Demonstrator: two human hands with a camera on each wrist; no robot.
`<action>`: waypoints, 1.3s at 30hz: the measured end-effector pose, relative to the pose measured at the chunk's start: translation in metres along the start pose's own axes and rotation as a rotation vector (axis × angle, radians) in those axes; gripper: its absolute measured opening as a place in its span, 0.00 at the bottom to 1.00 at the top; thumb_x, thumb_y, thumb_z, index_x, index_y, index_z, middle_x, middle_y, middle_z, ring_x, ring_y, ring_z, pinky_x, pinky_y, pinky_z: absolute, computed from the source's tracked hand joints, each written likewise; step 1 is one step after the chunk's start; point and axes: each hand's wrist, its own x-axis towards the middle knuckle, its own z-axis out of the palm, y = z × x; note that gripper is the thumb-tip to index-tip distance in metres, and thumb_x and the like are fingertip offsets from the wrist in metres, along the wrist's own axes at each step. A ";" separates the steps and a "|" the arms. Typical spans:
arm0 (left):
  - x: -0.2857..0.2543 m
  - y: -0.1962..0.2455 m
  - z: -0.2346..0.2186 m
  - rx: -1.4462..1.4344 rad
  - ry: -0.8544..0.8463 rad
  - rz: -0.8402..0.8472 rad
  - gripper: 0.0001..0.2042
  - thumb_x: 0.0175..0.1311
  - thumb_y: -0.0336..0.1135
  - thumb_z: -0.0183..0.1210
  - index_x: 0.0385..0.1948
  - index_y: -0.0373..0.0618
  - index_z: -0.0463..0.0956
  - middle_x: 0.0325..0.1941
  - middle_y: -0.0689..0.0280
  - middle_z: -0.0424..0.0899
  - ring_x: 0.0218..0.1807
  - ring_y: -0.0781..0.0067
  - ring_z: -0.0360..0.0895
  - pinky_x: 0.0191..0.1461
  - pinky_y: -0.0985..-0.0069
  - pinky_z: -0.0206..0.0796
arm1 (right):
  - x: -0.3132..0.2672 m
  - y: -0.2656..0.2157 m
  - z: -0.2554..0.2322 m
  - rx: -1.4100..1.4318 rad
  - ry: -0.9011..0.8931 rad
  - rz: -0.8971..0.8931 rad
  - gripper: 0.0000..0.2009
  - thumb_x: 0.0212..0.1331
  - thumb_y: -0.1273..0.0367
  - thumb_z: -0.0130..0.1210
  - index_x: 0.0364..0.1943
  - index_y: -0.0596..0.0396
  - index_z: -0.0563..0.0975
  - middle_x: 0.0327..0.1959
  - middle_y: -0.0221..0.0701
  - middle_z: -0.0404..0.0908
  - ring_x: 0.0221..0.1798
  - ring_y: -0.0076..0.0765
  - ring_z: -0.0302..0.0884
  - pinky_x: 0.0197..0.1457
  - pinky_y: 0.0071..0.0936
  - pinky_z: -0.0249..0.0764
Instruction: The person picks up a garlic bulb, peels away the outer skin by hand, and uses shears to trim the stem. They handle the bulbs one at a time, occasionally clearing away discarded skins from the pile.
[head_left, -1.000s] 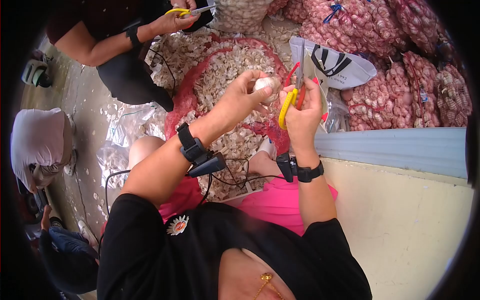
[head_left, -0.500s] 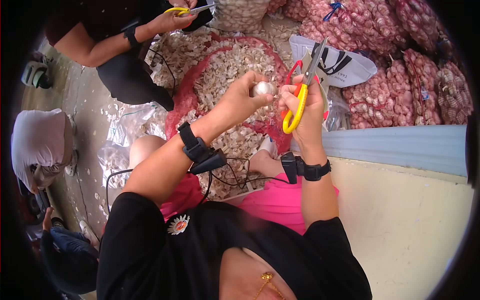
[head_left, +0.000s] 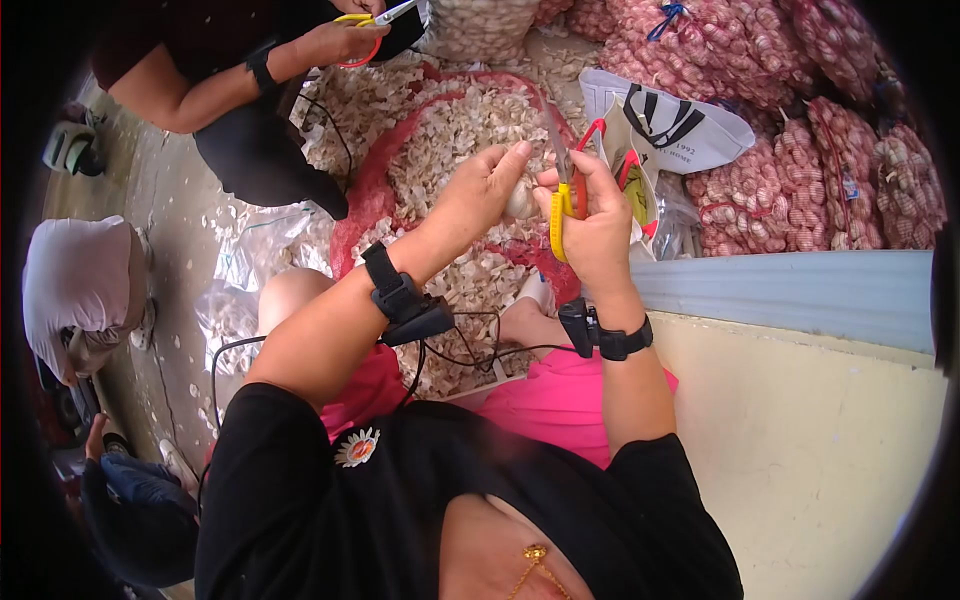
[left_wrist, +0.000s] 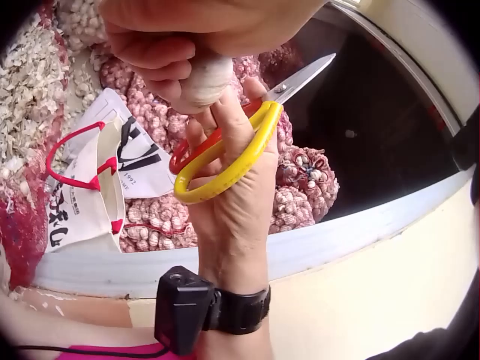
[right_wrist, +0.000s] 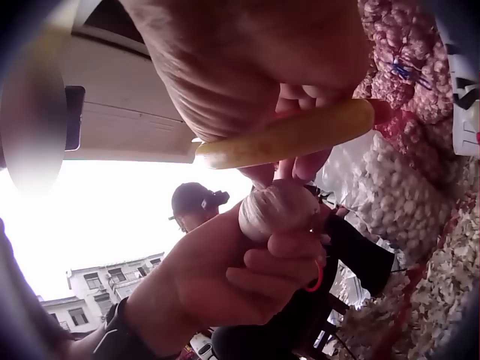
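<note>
My left hand (head_left: 478,200) holds a whitish garlic bulb (head_left: 521,203), its fingers curled round it in the right wrist view, where the bulb (right_wrist: 271,212) shows its dry skin. In my right hand (head_left: 604,228) is a pair of scissors (head_left: 557,228) with yellow and red handles, the blades pointing up and away. The left wrist view has the yellow handle (left_wrist: 234,163) hanging across the palm, with the blades jutting out beyond the fingers. Right fingertips (right_wrist: 306,166) are right at the bulb's top.
Garlic skins (head_left: 480,120) lie heaped in red netting ahead. Full mesh sacks of garlic (head_left: 690,50) and a white tote bag (head_left: 690,130) stand to the right, behind a low wall (head_left: 800,430). Another person's hand (head_left: 345,42) holds scissors at upper left.
My right hand has drawn left to the bulb with the scissors, whose blades swung from leaning right to leaning left. The left hand has turned, so the bulb shows less.
</note>
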 end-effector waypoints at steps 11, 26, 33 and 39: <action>-0.011 0.009 0.009 -0.036 -0.100 -0.120 0.26 0.77 0.55 0.37 0.39 0.42 0.76 0.24 0.68 0.78 0.22 0.79 0.75 0.22 0.81 0.64 | -0.002 0.000 0.000 0.077 0.071 0.049 0.19 0.55 0.78 0.64 0.52 0.56 0.74 0.37 0.30 0.83 0.38 0.22 0.80 0.41 0.20 0.76; 0.001 0.001 -0.005 0.451 -0.013 0.223 0.19 0.75 0.44 0.45 0.30 0.37 0.73 0.21 0.48 0.75 0.29 0.43 0.76 0.35 0.55 0.66 | -0.004 -0.006 0.003 -0.414 -0.053 -0.396 0.23 0.43 0.82 0.65 0.48 0.53 0.79 0.38 0.32 0.83 0.33 0.29 0.82 0.38 0.25 0.77; 0.006 -0.010 -0.008 0.560 0.013 0.269 0.21 0.75 0.48 0.45 0.36 0.36 0.75 0.24 0.46 0.78 0.28 0.39 0.75 0.32 0.55 0.67 | -0.009 -0.004 0.008 -0.321 0.049 -0.230 0.21 0.51 0.81 0.62 0.51 0.55 0.75 0.34 0.29 0.80 0.34 0.22 0.77 0.38 0.23 0.76; -0.006 0.018 -0.005 -0.004 -0.063 -0.113 0.24 0.75 0.55 0.43 0.39 0.41 0.75 0.23 0.66 0.78 0.20 0.73 0.73 0.20 0.77 0.64 | -0.001 -0.003 0.000 0.133 0.171 0.053 0.15 0.60 0.80 0.57 0.51 0.58 0.73 0.34 0.25 0.79 0.36 0.16 0.75 0.36 0.17 0.73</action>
